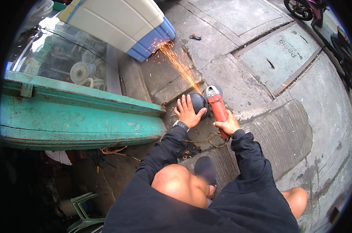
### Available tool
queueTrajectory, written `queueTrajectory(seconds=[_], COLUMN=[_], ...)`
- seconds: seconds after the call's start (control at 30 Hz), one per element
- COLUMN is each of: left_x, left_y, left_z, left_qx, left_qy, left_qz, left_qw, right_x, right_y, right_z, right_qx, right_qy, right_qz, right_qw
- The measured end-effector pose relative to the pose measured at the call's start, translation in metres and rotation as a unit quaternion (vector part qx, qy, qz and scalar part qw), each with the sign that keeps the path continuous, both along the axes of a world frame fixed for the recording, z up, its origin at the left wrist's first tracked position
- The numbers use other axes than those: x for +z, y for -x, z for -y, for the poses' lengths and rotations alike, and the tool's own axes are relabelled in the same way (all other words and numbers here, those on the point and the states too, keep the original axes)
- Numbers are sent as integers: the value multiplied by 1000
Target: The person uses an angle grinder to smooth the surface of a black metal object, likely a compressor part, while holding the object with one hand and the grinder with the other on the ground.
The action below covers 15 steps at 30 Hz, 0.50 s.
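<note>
My right hand (229, 124) is wrapped round the body of a red angle grinder (218, 108) with a silver-grey head. The grinder's disc (219, 91) meets the edge of a black, rounded, dome-like piece (198, 103), whose exact kind I cannot make out. My left hand (188, 112) holds that piece from its left side, fingers spread and thumb across its near edge. Orange sparks (179, 64) stream forward and left from the contact. A yellowish cord (214, 140) loops on the ground below the grinder.
A blue-and-white cooler box (121, 23) stands where the sparks land. Along the left runs a green-framed counter (79, 116) with a glass case. A small black-and-orange object (195, 37) lies on the concrete. Motorcycles (300, 7) are parked far right; a green chair (83, 213) stands lower left.
</note>
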State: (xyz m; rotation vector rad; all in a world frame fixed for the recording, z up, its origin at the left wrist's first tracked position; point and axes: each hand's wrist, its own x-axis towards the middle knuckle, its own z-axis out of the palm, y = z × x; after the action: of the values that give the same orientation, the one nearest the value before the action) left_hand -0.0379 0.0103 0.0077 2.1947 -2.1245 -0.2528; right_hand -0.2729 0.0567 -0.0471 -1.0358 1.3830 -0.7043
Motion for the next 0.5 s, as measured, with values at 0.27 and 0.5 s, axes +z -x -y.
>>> queueTrajectory(seconds=[0.27, 0.5], left_x=[9, 6], left_y=[-43, -24], left_z=[-2, -3], left_qx=[-114, -106], left_qy=[-13, 8], left_qz=[-2, -30], left_qw=[993, 994], right_x=[21, -33], right_y=[1, -8], right_z=[-11, 13], right_qx=[3, -22], right_qy=[-7, 69], right_qz=[-21, -18], right_qw=[1000, 997])
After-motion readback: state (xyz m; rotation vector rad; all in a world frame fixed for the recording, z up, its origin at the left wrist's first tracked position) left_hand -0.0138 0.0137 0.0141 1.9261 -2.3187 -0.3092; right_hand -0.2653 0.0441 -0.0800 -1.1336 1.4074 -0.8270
